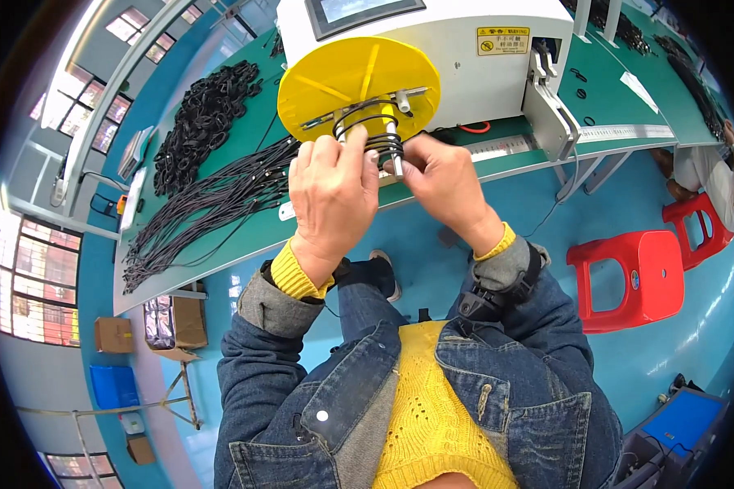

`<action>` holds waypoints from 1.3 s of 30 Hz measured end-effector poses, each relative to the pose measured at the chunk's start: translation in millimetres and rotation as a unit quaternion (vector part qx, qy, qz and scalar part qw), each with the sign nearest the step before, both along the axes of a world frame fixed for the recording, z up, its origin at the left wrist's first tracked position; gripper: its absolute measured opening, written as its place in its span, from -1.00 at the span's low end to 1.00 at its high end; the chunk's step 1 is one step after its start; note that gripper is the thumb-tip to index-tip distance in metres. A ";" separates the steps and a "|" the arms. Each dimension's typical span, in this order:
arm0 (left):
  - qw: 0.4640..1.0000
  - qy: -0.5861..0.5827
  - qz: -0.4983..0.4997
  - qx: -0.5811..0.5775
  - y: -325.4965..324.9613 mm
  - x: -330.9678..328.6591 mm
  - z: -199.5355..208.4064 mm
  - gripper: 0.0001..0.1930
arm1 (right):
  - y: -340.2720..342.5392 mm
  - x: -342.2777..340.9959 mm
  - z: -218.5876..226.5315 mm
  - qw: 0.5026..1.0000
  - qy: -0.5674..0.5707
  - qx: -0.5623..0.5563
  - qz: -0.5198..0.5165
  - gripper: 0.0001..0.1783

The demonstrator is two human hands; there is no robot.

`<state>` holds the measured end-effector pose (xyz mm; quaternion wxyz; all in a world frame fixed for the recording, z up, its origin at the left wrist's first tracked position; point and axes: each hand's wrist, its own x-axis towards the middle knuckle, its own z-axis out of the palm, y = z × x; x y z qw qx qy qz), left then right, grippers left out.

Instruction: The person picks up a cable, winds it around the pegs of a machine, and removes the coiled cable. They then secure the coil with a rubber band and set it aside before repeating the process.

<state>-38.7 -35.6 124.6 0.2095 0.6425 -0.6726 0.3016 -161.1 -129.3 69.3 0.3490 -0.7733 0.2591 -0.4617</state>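
A black cable (pixel 383 143) is looped several times around the metal posts that stick out from a round yellow disc (pixel 318 77). The disc sits on the front of a white machine (pixel 473 81). My left hand (pixel 331 181) is closed at the left side of the loops, its fingers up against the coil and a post. On the right side, my right hand (pixel 448 179) pinches at the coil beside the other post's tip. Its fingertips are partly hidden by the post and the loops.
Many straight black cables (pixel 212 200) lie on the green table (pixel 245 106) to the left, behind them a heap of coiled cables (pixel 200 122). A metal ruler (pixel 628 132) runs along the table edge at right. Red stools (pixel 636 281) stand on the floor at right.
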 end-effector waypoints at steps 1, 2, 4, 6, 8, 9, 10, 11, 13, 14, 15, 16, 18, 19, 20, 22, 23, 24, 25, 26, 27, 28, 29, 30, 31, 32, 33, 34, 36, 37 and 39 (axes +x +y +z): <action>1.000 0.016 0.019 0.004 -1.3 -0.9 -0.7 -0.58 | -4.3 -0.8 0.2 1.000 -0.006 0.011 0.000 -0.63; 0.999 0.034 0.038 0.008 -2.8 -0.8 -2.1 -0.56 | -8.1 -0.8 -0.1 1.000 -0.005 0.011 0.000 -0.63; 0.998 0.053 0.006 0.019 -7.9 12.0 -11.1 -0.54 | -14.5 -0.3 1.0 1.000 0.003 -0.022 -0.015 -0.40; 0.994 0.089 -0.056 0.042 -10.6 24.8 -17.8 -0.50 | -19.5 0.1 1.4 0.999 0.007 -0.040 -0.020 -0.29; 0.985 0.137 -0.080 0.065 -10.8 26.5 -16.6 -0.49 | -26.1 2.2 -2.5 0.999 -0.001 -0.015 0.039 -0.15; 0.973 0.185 -0.104 0.089 -10.2 27.0 -15.7 -0.49 | -28.2 3.6 -4.1 0.998 -0.005 -0.002 0.069 -0.07; 0.958 0.233 -0.127 0.113 -9.9 27.6 -14.9 -0.48 | -29.9 5.0 -6.0 0.997 -0.004 -0.003 0.071 -0.07; 0.958 0.234 -0.125 0.112 -10.2 27.5 -14.6 -0.48 | -30.5 6.2 -6.7 0.997 -0.011 -0.006 0.078 -0.08; 0.960 0.239 -0.129 0.069 -11.9 24.0 -15.2 -0.52 | -29.4 6.4 -7.4 0.996 -0.023 -0.012 0.089 -0.10; 0.960 0.242 -0.131 0.048 -12.1 23.1 -14.9 -0.55 | -28.8 7.3 -8.6 0.996 -0.021 -0.011 0.090 -0.10; 0.960 0.244 -0.130 0.048 -11.8 22.9 -13.4 -0.55 | -28.1 8.9 -10.7 0.994 -0.036 -0.002 0.108 -0.12; 0.958 0.250 -0.118 0.078 -11.4 22.3 -11.0 -0.58 | -26.9 10.8 -13.2 0.991 -0.051 0.008 0.125 -0.14; 0.951 0.258 -0.094 0.138 -11.0 22.4 -8.0 -0.65 | -17.5 16.3 -20.0 0.987 -0.066 0.019 0.143 -0.16; 0.951 0.259 -0.095 0.138 -11.9 22.0 -8.3 -0.65 | -4.5 20.1 -24.0 0.991 -0.089 0.010 0.097 -0.21; 0.960 0.233 -0.102 0.117 -12.1 20.2 -9.2 -0.67 | 8.0 24.1 -27.3 0.992 -0.112 0.000 0.051 -0.25; 0.974 0.181 -0.112 0.076 -11.5 16.7 -10.8 -0.72 | 13.8 29.0 -26.4 0.991 -0.134 -0.008 0.005 -0.30; 0.974 0.182 -0.111 0.077 -11.4 15.8 -10.0 -0.72 | 13.8 29.7 -21.5 0.991 -0.117 -0.061 -0.022 -0.36; 0.974 0.181 -0.110 0.085 -11.2 14.6 -8.2 -0.74 | 13.3 29.8 -16.1 0.987 -0.100 -0.115 -0.049 -0.41; 0.973 0.180 -0.109 0.093 -11.0 13.3 -6.0 -0.76 | 12.8 29.8 -12.7 0.979 -0.083 -0.168 -0.077 -0.47; 0.973 0.179 -0.108 0.102 -10.5 12.0 -4.3 -0.78 | 12.8 29.6 -11.3 0.979 -0.082 -0.168 -0.076 -0.47; 0.973 0.180 -0.108 0.101 -10.4 10.9 -2.3 -0.78 | 13.3 29.0 -9.8 0.986 -0.073 -0.133 -0.068 -0.52; 0.973 0.174 -0.094 0.116 -11.0 9.9 -0.1 -0.80 | 14.1 28.1 -8.4 0.991 -0.063 -0.098 -0.060 -0.57; 0.974 0.168 -0.080 0.130 -11.4 8.8 1.7 -0.83 | 15.2 27.0 -7.2 0.995 -0.053 -0.063 -0.053 -0.62; 0.974 0.163 -0.067 0.145 -10.5 7.3 2.5 -0.84 | 16.0 26.2 -6.1 0.995 -0.053 -0.063 -0.053 -0.62; 0.974 0.163 -0.068 0.145 -8.3 5.6 1.5 -0.84 | 16.7 25.4 -5.2 0.997 -0.041 -0.050 -0.052 -0.65; 0.975 0.158 -0.071 0.136 -8.3 5.5 1.1 -0.85 | 15.3 25.9 -2.9 0.997 -0.031 -0.039 -0.052 -0.68; 0.977 0.153 -0.074 0.128 -7.7 3.8 2.4 -0.85 | 15.6 25.4 -1.2 0.998 -0.020 -0.028 -0.052 -0.70; 0.979 0.149 -0.077 0.120 -6.3 2.2 3.1 -0.85 | 19.9 22.5 -0.5 0.998 -0.021 -0.028 -0.052 -0.70; 0.977 0.155 -0.073 0.124 11.7 -7.6 0.0 -0.85 | 35.8 12.1 -2.6 0.999 -0.014 -0.022 -0.044 -0.72; 0.976 0.162 -0.068 0.129 22.7 -16.5 -1.0 -0.85 | 40.9 7.1 -5.1 0.999 -0.008 -0.017 -0.040 -0.73; 0.972 0.178 -0.058 0.141 33.8 -26.4 -12.8 -0.86 | 50.1 -4.1 -11.7 0.999 0.038 -0.029 -0.024 -0.74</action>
